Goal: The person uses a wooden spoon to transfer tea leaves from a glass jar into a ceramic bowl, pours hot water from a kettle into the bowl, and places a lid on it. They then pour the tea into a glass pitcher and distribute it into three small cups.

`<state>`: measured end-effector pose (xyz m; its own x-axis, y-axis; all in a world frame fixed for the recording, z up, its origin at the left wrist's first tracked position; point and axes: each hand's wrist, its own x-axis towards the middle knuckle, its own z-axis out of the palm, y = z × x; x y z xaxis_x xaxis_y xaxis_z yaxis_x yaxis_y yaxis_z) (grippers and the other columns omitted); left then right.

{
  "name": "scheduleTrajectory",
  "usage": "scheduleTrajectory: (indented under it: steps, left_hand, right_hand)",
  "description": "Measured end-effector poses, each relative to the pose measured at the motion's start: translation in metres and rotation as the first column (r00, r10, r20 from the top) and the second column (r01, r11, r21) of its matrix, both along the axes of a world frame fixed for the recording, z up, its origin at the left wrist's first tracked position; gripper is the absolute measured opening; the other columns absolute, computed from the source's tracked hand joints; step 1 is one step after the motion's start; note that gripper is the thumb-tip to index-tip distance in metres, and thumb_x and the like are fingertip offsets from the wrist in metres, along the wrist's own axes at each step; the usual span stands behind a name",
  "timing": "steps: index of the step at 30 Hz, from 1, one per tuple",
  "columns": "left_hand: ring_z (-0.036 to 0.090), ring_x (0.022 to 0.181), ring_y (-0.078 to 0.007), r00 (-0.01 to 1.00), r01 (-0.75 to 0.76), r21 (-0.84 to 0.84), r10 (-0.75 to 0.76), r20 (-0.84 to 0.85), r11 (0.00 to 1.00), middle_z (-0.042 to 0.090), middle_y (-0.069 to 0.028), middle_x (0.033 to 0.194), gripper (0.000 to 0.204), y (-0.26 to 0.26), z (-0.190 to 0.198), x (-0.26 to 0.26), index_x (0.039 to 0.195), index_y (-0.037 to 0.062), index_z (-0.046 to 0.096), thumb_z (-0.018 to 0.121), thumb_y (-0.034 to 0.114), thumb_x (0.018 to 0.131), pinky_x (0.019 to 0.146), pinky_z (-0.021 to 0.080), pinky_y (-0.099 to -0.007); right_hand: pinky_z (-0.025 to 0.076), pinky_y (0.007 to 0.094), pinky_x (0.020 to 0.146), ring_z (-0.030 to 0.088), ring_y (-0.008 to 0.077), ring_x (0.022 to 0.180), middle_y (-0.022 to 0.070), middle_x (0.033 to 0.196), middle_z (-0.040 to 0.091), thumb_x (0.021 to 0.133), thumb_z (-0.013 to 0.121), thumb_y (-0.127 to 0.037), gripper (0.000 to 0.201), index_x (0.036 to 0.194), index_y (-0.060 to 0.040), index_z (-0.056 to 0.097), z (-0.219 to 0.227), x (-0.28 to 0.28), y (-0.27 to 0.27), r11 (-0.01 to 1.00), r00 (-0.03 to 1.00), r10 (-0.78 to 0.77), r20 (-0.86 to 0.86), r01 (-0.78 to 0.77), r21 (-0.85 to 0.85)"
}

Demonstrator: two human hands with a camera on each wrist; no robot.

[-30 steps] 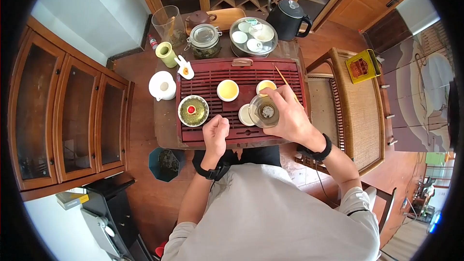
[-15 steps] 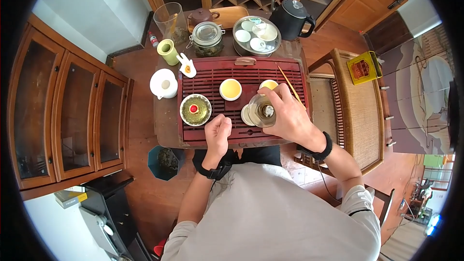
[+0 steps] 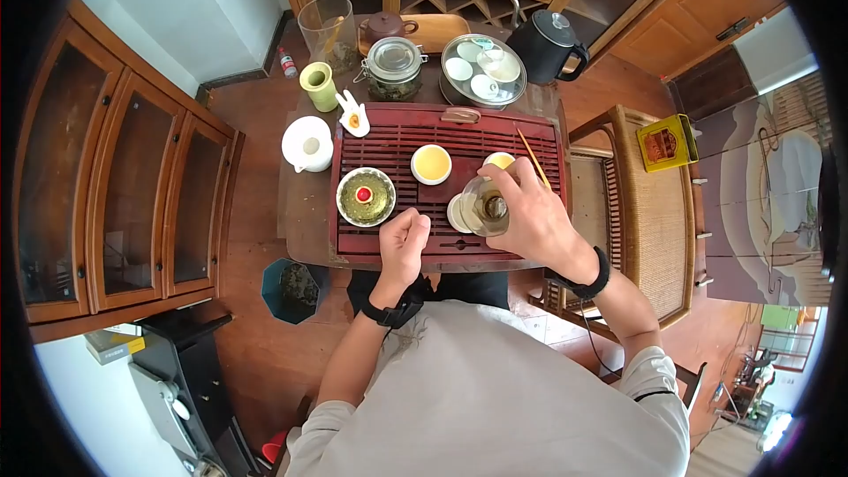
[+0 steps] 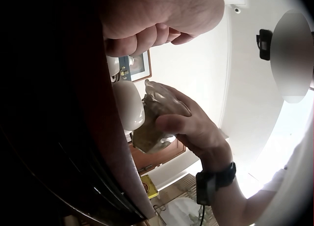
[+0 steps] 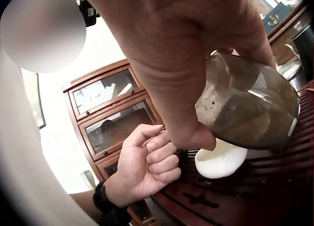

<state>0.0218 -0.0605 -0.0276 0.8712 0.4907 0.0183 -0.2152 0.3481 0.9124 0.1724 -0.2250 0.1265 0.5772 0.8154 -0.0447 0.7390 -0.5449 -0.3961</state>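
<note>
My right hand (image 3: 541, 219) grips a clear glass tea pitcher (image 3: 481, 206) by its sides, thumb and fingers around it. The pitcher is tilted over a small white cup (image 5: 221, 164) near the front of the dark red slatted tea tray (image 3: 539, 252). In the right wrist view, a little pale liquid with dark specks shows through the glass. My left hand (image 3: 405, 243), curled into a fist and holding nothing, is at the tray's front edge. Beyond the hands, two more white cups hold yellow tea: one in the middle (image 3: 432, 164), one partly hidden (image 3: 500, 160) behind my right hand.
A patterned bowl with a red-knobbed lid (image 3: 364, 196) sits on the tray's left. A white jug (image 3: 306, 143), a green vase (image 3: 318, 86), a clip-top jar (image 3: 394, 66), a pan of cups (image 3: 482, 71) and a black kettle (image 3: 549, 44) stand around. A wooden stick (image 3: 533, 155) lies at right.
The head view has shifted, so the table items sit farther right in it. The pitcher stays tilted over the cup in my right hand. My left fist stays by the tray's front edge.
</note>
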Motion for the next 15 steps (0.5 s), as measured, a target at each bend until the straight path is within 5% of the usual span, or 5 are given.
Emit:
scheduleTrajectory:
  steps: [15]
  left_hand:
    - [0.035,0.064,-0.003,1.0,0.009,-0.008,-0.009,-0.002,1.0,0.043,0.0065,0.07,0.04,0.0002,-0.0003,-0.0002,0.076,0.0085,0.045,0.06,0.018,0.111,0.056,0.028,-0.0248]
  right_hand:
    - [0.063,0.0478,0.084,0.069,0.0389,0.103,0.0157,0.124,0.054,0.063,0.096,-0.014,0.091,0.144,-0.0143,0.056,-0.0017,0.0028,0.0009,0.999,0.997,0.051,0.063,-0.051,-0.002]
